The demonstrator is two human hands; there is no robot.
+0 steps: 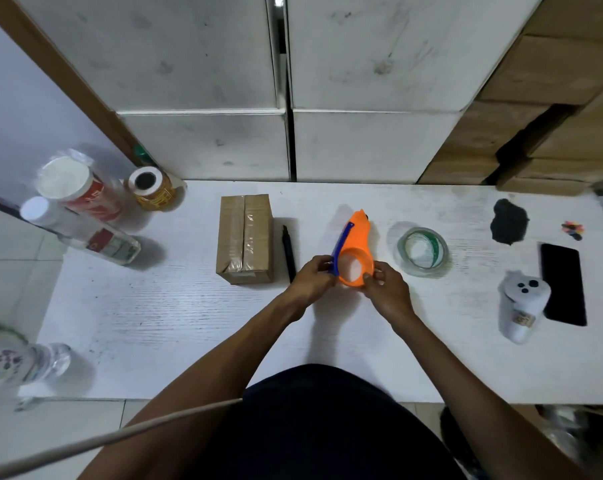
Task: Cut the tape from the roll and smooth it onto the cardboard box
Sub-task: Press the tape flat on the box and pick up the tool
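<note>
A small brown cardboard box (pixel 244 237) lies on the white table (pixel 189 323), with clear tape along its top seam. An orange tape dispenser (pixel 357 237) with a blue side piece and an empty ring stands at the table's middle. My left hand (pixel 314 278) pinches its blue side at the near end. My right hand (pixel 386 289) grips the ring's right rim. A roll of clear tape (pixel 422 251) with a green-marked core lies flat just right of the dispenser, untouched.
A black marker (pixel 289 252) lies between box and dispenser. Bottles and jars (pixel 85 209) stand at the far left, another bottle (pixel 26 365) at the near left. A black phone (pixel 563 284), a white controller (pixel 522 303) and a dark lump (pixel 509 221) sit at the right. White boxes (pixel 203 143) line the back.
</note>
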